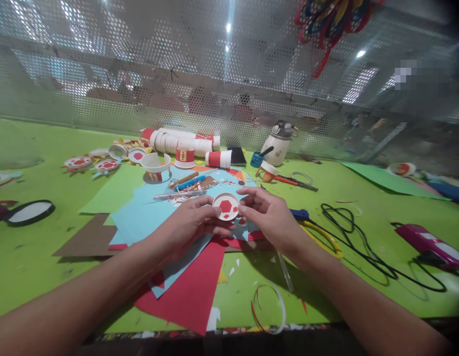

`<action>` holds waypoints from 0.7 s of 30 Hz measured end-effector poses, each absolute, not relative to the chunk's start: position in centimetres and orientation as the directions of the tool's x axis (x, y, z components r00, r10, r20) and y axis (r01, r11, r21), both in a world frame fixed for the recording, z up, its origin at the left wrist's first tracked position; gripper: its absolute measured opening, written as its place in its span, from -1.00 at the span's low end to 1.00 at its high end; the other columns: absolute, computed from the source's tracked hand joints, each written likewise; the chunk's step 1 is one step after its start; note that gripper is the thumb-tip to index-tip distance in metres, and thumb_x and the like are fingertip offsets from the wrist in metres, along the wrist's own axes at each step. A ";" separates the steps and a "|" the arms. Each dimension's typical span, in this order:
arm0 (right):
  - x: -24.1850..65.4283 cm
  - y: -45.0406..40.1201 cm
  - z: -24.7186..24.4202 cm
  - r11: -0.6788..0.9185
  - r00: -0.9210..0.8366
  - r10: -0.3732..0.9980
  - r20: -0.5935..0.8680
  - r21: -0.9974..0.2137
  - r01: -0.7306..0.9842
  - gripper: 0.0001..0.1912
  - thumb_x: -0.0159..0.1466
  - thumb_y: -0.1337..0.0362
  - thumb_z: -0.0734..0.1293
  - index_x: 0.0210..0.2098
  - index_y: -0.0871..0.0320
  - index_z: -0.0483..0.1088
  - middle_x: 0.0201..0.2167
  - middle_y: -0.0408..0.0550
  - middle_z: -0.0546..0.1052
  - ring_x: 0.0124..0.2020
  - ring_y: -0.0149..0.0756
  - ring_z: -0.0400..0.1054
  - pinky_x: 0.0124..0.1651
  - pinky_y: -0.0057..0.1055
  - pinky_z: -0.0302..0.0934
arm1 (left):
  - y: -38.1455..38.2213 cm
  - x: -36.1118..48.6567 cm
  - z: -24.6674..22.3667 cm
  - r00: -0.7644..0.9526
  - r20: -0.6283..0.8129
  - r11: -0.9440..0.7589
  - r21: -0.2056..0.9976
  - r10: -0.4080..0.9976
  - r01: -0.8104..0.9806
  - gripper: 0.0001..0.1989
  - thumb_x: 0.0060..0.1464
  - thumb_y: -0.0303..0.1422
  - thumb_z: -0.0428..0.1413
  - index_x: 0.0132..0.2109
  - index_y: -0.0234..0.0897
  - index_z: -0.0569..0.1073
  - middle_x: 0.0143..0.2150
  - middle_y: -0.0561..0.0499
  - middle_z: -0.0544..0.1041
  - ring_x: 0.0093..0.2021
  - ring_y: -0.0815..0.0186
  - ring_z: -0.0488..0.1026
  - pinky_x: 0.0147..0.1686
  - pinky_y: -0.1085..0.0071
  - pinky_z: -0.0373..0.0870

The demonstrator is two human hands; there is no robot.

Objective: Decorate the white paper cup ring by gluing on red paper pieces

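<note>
A small round white paper disc with a raised rim (226, 206) carries a red hexagon and smaller red pieces on its face. My left hand (197, 216) holds it from the left, thumb on the rim. At its right edge, the thumb and fingers of my right hand (264, 212) touch or pinch the rim. Both hands are above light blue paper sheets (140, 212). Behind them lie paper scraps, a blue pen (191, 182) and a brown-handled tool (185, 178).
Paper cups (185, 156) and turtle-like paper crafts (78, 162) stand behind. A bottle (279, 146) is at the back. Yellow-handled scissors (325, 240), a black cable (362, 252) and a magenta device (429, 242) lie right; a magnifier-like oval (31, 212) is left.
</note>
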State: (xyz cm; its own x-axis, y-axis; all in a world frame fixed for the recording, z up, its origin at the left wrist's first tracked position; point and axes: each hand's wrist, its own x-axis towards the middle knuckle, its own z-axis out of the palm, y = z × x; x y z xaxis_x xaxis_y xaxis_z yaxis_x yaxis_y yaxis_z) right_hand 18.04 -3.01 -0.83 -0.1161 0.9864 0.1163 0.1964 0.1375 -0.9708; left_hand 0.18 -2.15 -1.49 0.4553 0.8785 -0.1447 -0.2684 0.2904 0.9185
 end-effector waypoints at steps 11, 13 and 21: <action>18.0 -3.0 -0.6 0.117 -0.120 0.988 0.095 -0.976 0.185 -0.64 0.11 0.29 0.39 -0.10 0.20 0.34 -0.37 -0.13 0.43 -0.37 -0.37 0.35 -0.28 -0.34 0.35 | -2.2 0.3 -1.4 0.449 -0.154 0.289 0.924 0.880 -0.249 -0.84 0.07 -0.49 0.14 -0.16 -0.42 0.43 -0.17 -0.23 0.60 -0.26 0.14 0.60 -0.23 0.26 0.52; 18.0 -3.0 -0.6 0.116 -0.120 0.988 0.094 -0.975 0.191 -0.65 0.11 0.29 0.38 -0.10 0.19 0.34 -0.38 -0.14 0.43 -0.38 -0.38 0.35 -0.28 -0.34 0.34 | -2.2 0.4 -1.3 0.443 -0.161 0.293 0.924 0.882 -0.247 -0.84 0.07 -0.49 0.14 -0.16 -0.42 0.43 -0.18 -0.23 0.60 -0.28 0.16 0.60 -0.25 0.27 0.52; 18.1 -3.0 -0.6 0.116 -0.118 0.989 0.094 -0.974 0.195 -0.67 0.11 0.30 0.39 -0.12 0.16 0.36 -0.40 -0.16 0.44 -0.41 -0.39 0.36 -0.29 -0.32 0.35 | -2.3 0.4 -1.4 0.449 -0.162 0.298 0.922 0.878 -0.249 -0.82 0.06 -0.48 0.15 -0.15 -0.41 0.43 -0.23 -0.20 0.61 -0.30 0.18 0.59 -0.26 0.29 0.52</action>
